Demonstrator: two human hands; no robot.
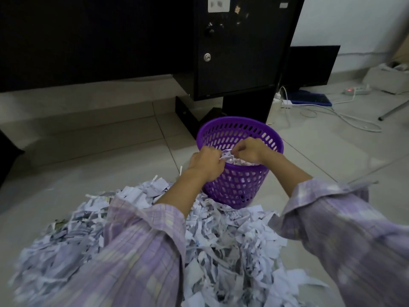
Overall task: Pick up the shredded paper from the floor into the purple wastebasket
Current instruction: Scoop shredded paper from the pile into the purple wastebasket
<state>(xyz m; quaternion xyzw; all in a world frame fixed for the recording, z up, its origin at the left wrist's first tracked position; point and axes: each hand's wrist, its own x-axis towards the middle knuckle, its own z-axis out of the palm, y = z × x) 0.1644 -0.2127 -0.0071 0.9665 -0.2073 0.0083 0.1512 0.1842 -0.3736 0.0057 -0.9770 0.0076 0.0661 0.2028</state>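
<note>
We have both hands up at the top of the purple wastebasket (234, 182), which sits on the floor near the middle of the frame. Our left hand (207, 162) has its fingers curled around a small bunch of paper strips (226, 154), and our right hand (249, 150) pinches the same bunch from the other side, just over the basket's open top. Inside the basket we can see some paper already, but it is far from full. Most of the shredded paper (221, 240) is still in a big heap on the floor, filling the bottom of the frame and touching the foot of the basket. This paper looks very light and soft. It bends and crumples, and it will not break if we squeeze it. But the bits are loose, so we think small ones may slip out and flutter down as we lift. It seems best to scoop from under the heap with both hands cupped, squeeze the bunch a little, and carry it straight over the rim. The basket looks light too, so a hard bump could tip it.
</note>
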